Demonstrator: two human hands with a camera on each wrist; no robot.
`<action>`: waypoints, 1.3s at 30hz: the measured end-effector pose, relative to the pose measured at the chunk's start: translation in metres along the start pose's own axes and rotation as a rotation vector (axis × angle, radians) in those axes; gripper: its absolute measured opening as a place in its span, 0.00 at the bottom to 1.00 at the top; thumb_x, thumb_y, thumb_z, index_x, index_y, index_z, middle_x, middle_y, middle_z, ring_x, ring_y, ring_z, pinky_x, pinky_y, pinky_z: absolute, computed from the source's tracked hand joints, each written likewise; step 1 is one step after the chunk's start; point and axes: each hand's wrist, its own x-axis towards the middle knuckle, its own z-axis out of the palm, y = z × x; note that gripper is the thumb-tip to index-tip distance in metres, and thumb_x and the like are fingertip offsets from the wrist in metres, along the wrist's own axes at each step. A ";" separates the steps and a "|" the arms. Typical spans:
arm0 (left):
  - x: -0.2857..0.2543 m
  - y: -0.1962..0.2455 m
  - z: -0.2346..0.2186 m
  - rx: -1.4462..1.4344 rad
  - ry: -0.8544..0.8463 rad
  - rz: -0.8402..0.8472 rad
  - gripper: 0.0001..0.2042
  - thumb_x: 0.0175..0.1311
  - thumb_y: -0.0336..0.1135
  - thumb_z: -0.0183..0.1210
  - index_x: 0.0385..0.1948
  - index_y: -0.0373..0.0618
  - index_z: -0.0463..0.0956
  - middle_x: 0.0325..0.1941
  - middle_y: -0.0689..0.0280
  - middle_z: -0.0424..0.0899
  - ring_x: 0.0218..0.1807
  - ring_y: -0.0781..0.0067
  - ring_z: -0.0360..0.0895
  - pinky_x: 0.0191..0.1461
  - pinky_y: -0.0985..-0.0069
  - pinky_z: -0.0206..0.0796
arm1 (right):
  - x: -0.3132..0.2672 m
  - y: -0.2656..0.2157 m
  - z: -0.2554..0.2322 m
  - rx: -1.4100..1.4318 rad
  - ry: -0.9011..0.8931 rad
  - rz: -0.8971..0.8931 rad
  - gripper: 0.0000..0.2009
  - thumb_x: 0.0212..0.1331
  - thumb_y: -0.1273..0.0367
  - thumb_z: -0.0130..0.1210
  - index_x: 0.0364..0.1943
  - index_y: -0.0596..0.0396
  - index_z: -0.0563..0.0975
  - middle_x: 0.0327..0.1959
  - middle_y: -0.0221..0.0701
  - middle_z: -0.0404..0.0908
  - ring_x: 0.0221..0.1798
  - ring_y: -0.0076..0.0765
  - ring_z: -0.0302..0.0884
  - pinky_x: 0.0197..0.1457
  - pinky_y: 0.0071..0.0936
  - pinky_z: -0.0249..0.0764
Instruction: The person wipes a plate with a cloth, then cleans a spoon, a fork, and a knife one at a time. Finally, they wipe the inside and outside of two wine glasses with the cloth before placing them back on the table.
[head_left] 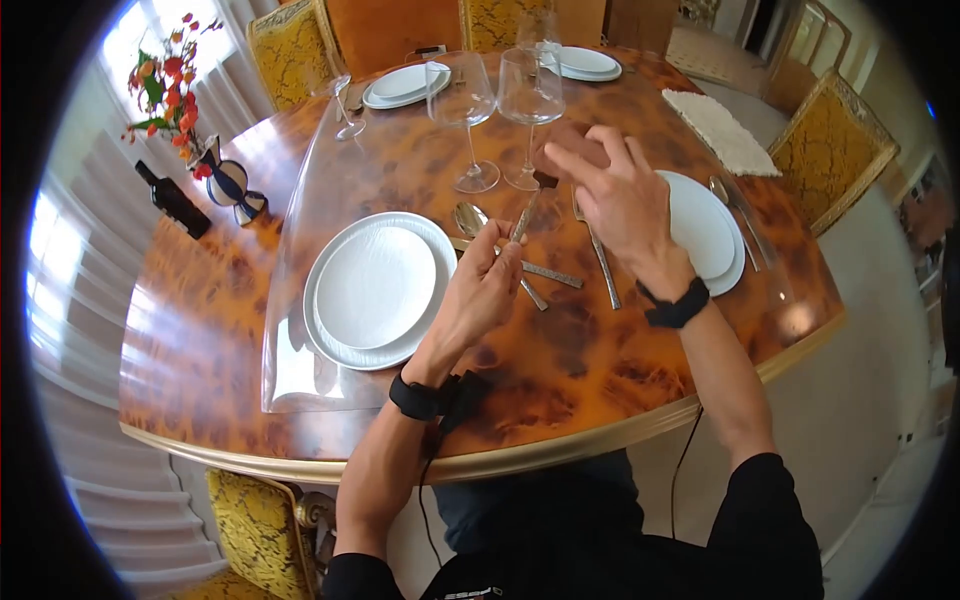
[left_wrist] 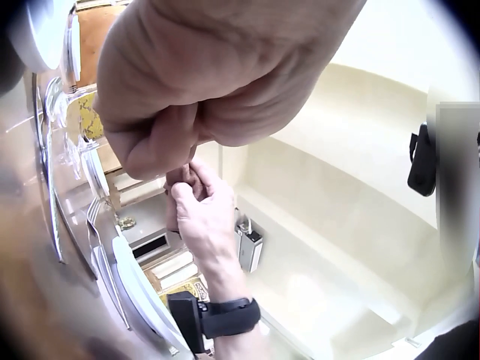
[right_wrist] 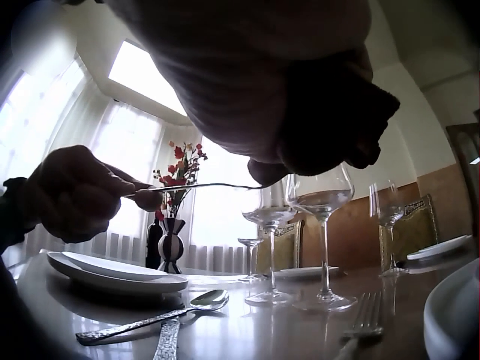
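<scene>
My left hand pinches the patterned handle of a slim metal piece of cutlery above the table. A brown cloth is in my right hand, bunched around the far end of that cutlery. The cloth hides this end, so I cannot tell whether it is a fork or a spoon. Below the hands, a spoon lies crossed with other cutlery beside the left stacked white plates. A fork lies left of the right-hand plates, under my right hand.
Two tall wine glasses stand just beyond the hands. A dark bottle and a striped vase of red flowers are at the left. More plates sit at the far side. A pale placemat lies along the right edge.
</scene>
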 end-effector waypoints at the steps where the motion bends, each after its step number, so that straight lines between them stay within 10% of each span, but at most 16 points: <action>1: -0.002 0.001 -0.002 -0.011 0.007 -0.007 0.06 0.81 0.39 0.44 0.46 0.49 0.67 0.22 0.78 0.57 0.17 0.89 0.47 0.20 0.84 0.43 | -0.003 -0.010 -0.005 -0.015 0.000 -0.050 0.22 0.52 0.73 0.57 0.52 0.35 0.82 0.51 0.32 0.74 0.48 0.46 0.77 0.37 0.39 0.83; 15: -0.015 0.010 -0.014 -0.202 -0.004 -0.011 0.05 0.81 0.37 0.43 0.45 0.51 0.66 0.21 0.78 0.57 0.17 0.88 0.46 0.18 0.82 0.39 | 0.019 0.011 0.003 -0.291 -0.066 -0.048 0.24 0.54 0.76 0.55 0.55 0.35 0.80 0.55 0.34 0.73 0.50 0.48 0.75 0.41 0.35 0.84; 17: -0.015 0.012 -0.019 -0.356 -0.040 0.008 0.05 0.81 0.38 0.41 0.43 0.52 0.66 0.22 0.78 0.57 0.17 0.87 0.46 0.18 0.82 0.38 | 0.030 0.030 -0.005 -0.105 -0.063 0.210 0.21 0.58 0.75 0.54 0.57 0.43 0.79 0.54 0.34 0.76 0.52 0.42 0.78 0.49 0.33 0.82; 23: -0.009 0.002 -0.015 -0.513 -0.212 -0.004 0.09 0.82 0.41 0.39 0.38 0.55 0.65 0.20 0.78 0.53 0.17 0.86 0.44 0.18 0.82 0.36 | 0.024 -0.055 -0.018 1.724 -0.006 0.935 0.17 0.72 0.66 0.51 0.60 0.59 0.73 0.43 0.29 0.83 0.38 0.26 0.83 0.38 0.27 0.79; 29: -0.022 -0.007 -0.011 -0.463 -0.216 -0.074 0.11 0.82 0.44 0.39 0.36 0.56 0.65 0.19 0.78 0.53 0.17 0.86 0.43 0.18 0.82 0.36 | 0.027 -0.028 0.021 1.987 -0.130 0.771 0.10 0.71 0.60 0.55 0.45 0.51 0.77 0.36 0.25 0.82 0.35 0.25 0.83 0.35 0.25 0.78; 33: -0.024 -0.020 -0.009 -0.465 -0.185 -0.139 0.11 0.82 0.44 0.41 0.35 0.56 0.65 0.19 0.79 0.54 0.17 0.87 0.43 0.18 0.83 0.36 | 0.066 -0.002 0.009 1.773 0.146 0.719 0.16 0.67 0.57 0.60 0.50 0.52 0.78 0.43 0.29 0.83 0.41 0.27 0.82 0.40 0.25 0.78; 39: -0.029 -0.013 -0.008 -0.459 -0.076 0.005 0.10 0.81 0.41 0.41 0.36 0.56 0.66 0.21 0.80 0.58 0.18 0.88 0.48 0.19 0.84 0.40 | 0.035 -0.064 -0.017 0.246 0.057 -0.055 0.23 0.60 0.70 0.61 0.61 0.41 0.77 0.48 0.31 0.82 0.48 0.47 0.80 0.53 0.37 0.76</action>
